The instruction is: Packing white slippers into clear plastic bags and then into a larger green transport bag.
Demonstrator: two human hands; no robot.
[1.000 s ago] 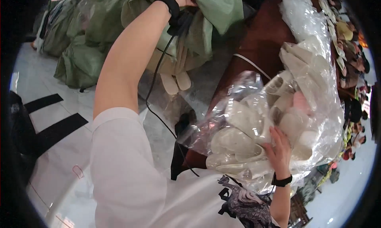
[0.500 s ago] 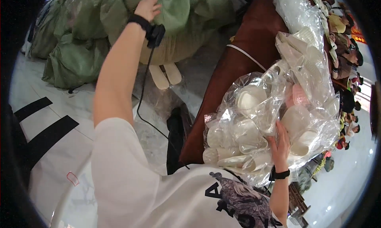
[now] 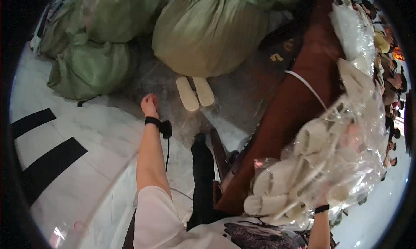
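Observation:
Off-white slippers (image 3: 271, 179) fill clear plastic bags heaped along the brown-covered surface on the right. My right hand (image 3: 321, 199) is in among this plastic, below the black wristband; its fingers are hidden and smeared. Something pink (image 3: 353, 136) shows faintly through the wrapping. My left hand (image 3: 149, 105) hangs over the floor to the left, its fingers loosely curled with nothing visible in them. A pair of beige slippers (image 3: 187, 94) lies on the floor to the right of that hand, in front of a large, full green sack (image 3: 208, 37).
More green sacks (image 3: 93, 69) stand at the far left. The brown cover (image 3: 299, 106) runs lengthwise on my right, with a white strap (image 3: 308, 85) across it. A cable (image 3: 167, 156) trails from my left wrist. Black strips (image 3: 54, 166) mark the floor. People (image 3: 392, 82) sit beyond.
My left hand has come away from the green sack, back toward me. My right hand has gone from lying on the bagged slippers to being partly hidden in their plastic. The view has shifted.

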